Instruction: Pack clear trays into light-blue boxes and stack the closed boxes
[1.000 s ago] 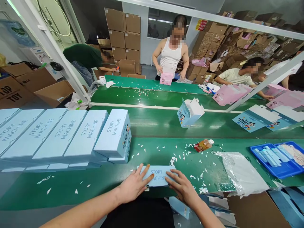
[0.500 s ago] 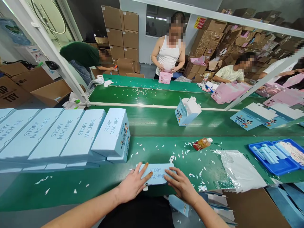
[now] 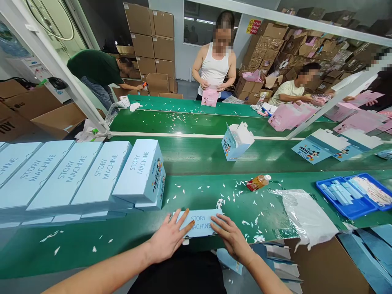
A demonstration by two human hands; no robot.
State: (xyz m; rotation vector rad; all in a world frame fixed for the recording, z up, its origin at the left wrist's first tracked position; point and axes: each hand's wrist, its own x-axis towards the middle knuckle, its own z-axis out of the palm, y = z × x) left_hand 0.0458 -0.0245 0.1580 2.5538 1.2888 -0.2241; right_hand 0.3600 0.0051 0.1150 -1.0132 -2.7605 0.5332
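Note:
A light blue box (image 3: 200, 222) marked "STORY MACHINE" stands at the front edge of the green table, its printed top facing up. My left hand (image 3: 171, 234) lies over the left end of that top with fingers spread. On the right end, my right hand (image 3: 230, 233) rests with fingers stretched out flat. Both hands press on the box from above without wrapping round it. A small white tab shows at its near edge, by my left fingers. The sides of the box are mostly hidden from this angle.
Stacked blue boxes (image 3: 101, 175) line the left of the table. An orange drink bottle (image 3: 259, 183), a clear plastic bag (image 3: 306, 216) and a blue tray (image 3: 349, 212) lie to the right. Beyond, an open box (image 3: 238, 143) stands on the belt (image 3: 190, 155). Several people work opposite.
My hands keep almost the same place on the box. The whole view has shifted slightly. At the far right, a co-worker's hands and pink packaging have moved.

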